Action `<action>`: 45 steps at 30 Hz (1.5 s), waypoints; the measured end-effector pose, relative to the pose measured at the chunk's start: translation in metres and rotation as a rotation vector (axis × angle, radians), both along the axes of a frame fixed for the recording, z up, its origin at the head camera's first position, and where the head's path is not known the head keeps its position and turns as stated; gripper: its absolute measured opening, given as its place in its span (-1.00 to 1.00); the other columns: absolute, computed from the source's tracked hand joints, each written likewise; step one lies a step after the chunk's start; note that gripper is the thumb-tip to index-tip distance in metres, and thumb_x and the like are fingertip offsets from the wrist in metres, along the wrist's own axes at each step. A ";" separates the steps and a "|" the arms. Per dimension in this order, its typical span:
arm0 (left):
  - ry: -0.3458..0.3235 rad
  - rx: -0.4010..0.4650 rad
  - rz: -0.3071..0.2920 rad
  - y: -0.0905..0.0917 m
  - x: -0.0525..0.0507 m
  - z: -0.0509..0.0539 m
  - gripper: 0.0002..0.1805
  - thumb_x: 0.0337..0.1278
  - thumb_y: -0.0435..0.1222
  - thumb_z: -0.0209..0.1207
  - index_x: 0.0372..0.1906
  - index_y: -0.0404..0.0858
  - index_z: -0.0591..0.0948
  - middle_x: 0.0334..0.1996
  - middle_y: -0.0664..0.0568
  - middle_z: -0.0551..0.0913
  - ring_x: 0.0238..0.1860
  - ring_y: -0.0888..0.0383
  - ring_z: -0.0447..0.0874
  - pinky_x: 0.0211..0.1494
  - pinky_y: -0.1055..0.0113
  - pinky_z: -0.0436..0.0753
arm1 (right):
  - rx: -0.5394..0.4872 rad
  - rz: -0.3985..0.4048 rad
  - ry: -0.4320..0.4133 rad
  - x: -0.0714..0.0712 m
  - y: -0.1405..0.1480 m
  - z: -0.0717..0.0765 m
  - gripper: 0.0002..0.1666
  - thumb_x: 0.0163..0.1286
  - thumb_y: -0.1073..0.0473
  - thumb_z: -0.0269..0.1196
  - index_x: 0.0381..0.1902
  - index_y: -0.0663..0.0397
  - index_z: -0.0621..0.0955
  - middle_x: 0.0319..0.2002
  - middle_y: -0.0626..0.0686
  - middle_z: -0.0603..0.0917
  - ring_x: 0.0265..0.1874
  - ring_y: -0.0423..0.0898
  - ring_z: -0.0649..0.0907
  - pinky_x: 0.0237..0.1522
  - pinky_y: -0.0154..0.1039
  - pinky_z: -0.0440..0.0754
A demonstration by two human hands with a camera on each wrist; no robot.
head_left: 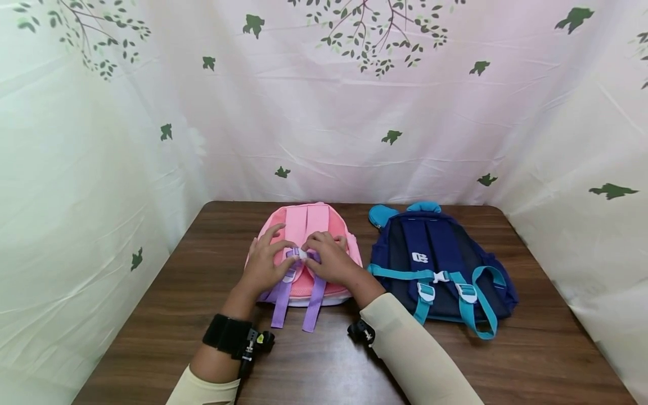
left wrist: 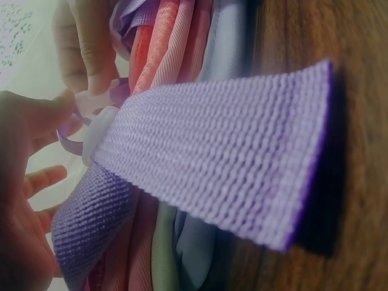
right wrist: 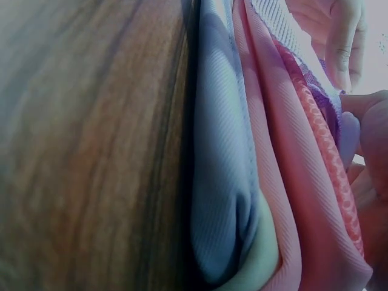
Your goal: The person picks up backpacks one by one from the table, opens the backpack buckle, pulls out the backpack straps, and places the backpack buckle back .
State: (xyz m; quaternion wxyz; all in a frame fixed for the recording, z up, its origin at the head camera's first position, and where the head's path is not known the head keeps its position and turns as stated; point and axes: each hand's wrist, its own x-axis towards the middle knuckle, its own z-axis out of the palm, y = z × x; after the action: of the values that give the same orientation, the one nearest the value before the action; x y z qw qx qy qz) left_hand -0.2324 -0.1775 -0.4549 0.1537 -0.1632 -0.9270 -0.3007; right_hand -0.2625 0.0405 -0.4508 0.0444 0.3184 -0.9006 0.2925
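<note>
A pink backpack (head_left: 275, 225) lies straps-up on the table. Above its middle, both hands meet at a small white buckle (head_left: 302, 253) on purple webbing. From the left, the left hand (head_left: 263, 267) pinches the buckle's side between thumb and fingers. Opposite it, the right hand (head_left: 331, 261) pinches the other side, fingers bent over it. Whether the buckle's halves are joined is hidden by the fingertips. Two purple strap ends (head_left: 315, 306) hang over the bag's near edge. One purple strap (left wrist: 224, 145) fills the left wrist view, coming out of a white adjuster (left wrist: 99, 136).
To the right lies a navy backpack (head_left: 440, 242) with turquoise straps and a white chest buckle (head_left: 440, 277), which looks fastened. A turquoise pouch (head_left: 382, 215) sits at its top left. Both bags lie on a brown wooden table (head_left: 314, 365), with patterned curtains (head_left: 329, 112) around it.
</note>
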 end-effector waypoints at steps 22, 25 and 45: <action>0.116 -0.051 -0.064 -0.003 -0.002 -0.003 -0.77 0.28 -0.15 0.49 -0.03 -0.11 0.84 0.62 -0.21 0.41 0.57 -0.29 0.44 0.53 -0.75 0.06 | -0.026 0.064 0.034 -0.004 0.005 0.004 -0.85 0.61 0.16 0.32 0.03 0.06 0.74 0.38 0.11 0.48 0.48 0.15 0.43 0.42 0.30 0.20; 0.153 -0.023 -0.067 -0.002 -0.003 -0.005 -0.79 0.27 -0.18 0.49 -0.07 -0.14 0.85 0.63 -0.24 0.38 0.56 -0.33 0.45 0.50 -0.77 0.10 | 0.001 0.066 0.077 -0.004 0.005 0.004 -0.85 0.64 0.15 0.30 0.01 0.06 0.74 0.31 0.12 0.50 0.40 0.12 0.46 0.38 0.31 0.24; 0.132 0.209 -0.140 -0.003 -0.006 -0.012 -0.76 0.19 -0.21 0.55 -0.06 -0.16 0.91 0.82 -0.12 0.01 0.79 -0.33 -0.03 0.58 -0.73 -0.07 | 0.024 0.125 0.163 -0.005 0.013 0.006 -0.84 0.63 0.17 0.29 0.00 0.10 0.74 0.27 0.12 0.47 0.42 0.14 0.43 0.34 0.24 0.35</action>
State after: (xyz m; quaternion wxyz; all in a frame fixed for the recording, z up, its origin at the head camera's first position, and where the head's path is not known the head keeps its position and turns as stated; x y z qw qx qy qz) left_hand -0.2386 -0.1809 -0.4671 0.2093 -0.2301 -0.8648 -0.3941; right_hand -0.2677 0.0533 -0.4451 0.0955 0.3972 -0.8758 0.2572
